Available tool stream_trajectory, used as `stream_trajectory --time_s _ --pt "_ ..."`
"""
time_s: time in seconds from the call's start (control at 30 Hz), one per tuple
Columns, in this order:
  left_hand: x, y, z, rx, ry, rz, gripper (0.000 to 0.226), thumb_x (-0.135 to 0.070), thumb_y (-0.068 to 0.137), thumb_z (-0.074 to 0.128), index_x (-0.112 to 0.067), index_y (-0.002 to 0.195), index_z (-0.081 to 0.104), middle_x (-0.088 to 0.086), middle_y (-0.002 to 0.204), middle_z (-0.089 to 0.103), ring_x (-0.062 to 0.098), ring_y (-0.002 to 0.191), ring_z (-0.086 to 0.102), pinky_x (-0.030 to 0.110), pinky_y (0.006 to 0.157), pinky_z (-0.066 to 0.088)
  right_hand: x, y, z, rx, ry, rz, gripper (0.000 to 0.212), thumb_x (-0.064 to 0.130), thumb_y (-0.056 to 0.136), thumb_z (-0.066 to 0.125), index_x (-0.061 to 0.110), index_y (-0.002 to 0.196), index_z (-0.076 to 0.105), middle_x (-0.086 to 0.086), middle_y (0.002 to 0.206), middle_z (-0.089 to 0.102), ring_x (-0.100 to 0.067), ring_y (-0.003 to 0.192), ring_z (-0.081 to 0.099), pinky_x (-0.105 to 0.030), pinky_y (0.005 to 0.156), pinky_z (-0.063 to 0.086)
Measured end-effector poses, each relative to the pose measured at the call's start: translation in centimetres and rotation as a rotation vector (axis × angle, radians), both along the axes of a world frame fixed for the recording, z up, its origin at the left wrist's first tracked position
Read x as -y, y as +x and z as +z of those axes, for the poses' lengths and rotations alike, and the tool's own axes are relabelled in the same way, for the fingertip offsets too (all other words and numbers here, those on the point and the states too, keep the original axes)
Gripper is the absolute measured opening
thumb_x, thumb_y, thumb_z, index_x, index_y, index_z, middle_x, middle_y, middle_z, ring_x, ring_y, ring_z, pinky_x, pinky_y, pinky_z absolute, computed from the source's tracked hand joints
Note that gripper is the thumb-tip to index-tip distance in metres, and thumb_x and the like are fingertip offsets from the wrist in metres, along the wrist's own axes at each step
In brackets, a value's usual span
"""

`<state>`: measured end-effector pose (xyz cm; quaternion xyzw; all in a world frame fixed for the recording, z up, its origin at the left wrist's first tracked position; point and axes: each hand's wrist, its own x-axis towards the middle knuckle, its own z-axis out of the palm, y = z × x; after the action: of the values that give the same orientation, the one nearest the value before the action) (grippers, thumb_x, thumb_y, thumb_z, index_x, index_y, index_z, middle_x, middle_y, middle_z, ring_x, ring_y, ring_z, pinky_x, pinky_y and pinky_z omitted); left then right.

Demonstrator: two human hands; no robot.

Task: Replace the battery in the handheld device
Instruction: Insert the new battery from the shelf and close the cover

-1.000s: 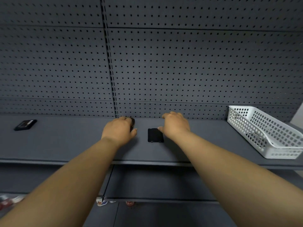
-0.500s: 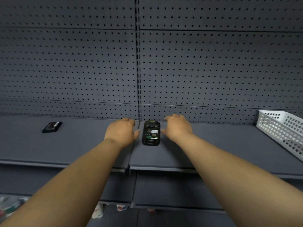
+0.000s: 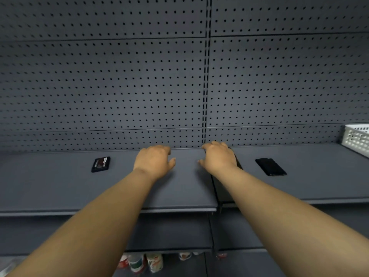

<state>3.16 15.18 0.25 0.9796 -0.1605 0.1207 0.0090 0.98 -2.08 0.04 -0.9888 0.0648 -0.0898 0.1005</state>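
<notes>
My left hand (image 3: 153, 162) hovers palm down over the grey shelf (image 3: 60, 188), fingers apart and holding nothing. My right hand (image 3: 218, 156) is also palm down with its thumb spread. It covers most of the black handheld device (image 3: 238, 161), of which only a dark edge shows beside the wrist. A black battery with a red label (image 3: 100, 164) lies flat on the shelf to the left of my left hand. A flat black cover (image 3: 270, 166) lies on the shelf to the right of my right hand.
A perforated grey back panel (image 3: 119, 86) rises behind the shelf, split by a slotted upright (image 3: 205, 96). A white perforated basket (image 3: 356, 138) stands at the far right. Below the shelf edge, several cans and packets (image 3: 145, 262) sit lower down.
The view has swung left. Both hands have moved left along the shelf, so the right hand now covers the device that lay between them. The cover has come into sight.
</notes>
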Motion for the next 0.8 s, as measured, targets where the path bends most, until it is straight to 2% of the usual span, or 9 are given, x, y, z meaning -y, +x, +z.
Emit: stream_trajectory --time_s 0.23,0.47,0.8 --pt "-1.7 -0.1 -0.3 0.006 -0.021 0.006 0.043 -0.042 0.093 0.044 -0.015 0.125 0.054 0.005 0.128 0.06 0.025 0.115 0.056 0.036 0.095 0.043 -1.9 -0.1 -0.3 0.016 -0.024 0.027 0.053 0.036 0.086 0.06 0.019 0.134 0.049 -0.006 0.135 0.05 -0.027 0.127 0.041 -0.038 0.103 0.037" --pt "-1.8 -0.3 -0.1 0.012 -0.025 0.058 0.042 -0.041 0.093 0.044 -0.015 0.125 0.053 0.005 0.128 0.059 0.025 0.117 0.054 0.036 0.098 0.041 -1.6 0.4 0.5 0.048 -0.027 0.071 0.049 0.034 0.086 0.06 0.02 0.131 0.052 -0.005 0.132 0.051 -0.026 0.127 0.042 -0.036 0.102 0.038" --pt "-2.7 0.1 -1.1 0.027 -0.032 0.113 0.042 -0.04 0.093 0.044 -0.015 0.126 0.052 0.005 0.128 0.059 0.024 0.118 0.054 0.035 0.095 0.041 -1.6 1.5 0.5 0.029 -0.049 0.12 0.052 0.037 0.087 0.059 0.019 0.135 0.048 -0.006 0.135 0.049 -0.027 0.128 0.041 -0.037 0.105 0.036"
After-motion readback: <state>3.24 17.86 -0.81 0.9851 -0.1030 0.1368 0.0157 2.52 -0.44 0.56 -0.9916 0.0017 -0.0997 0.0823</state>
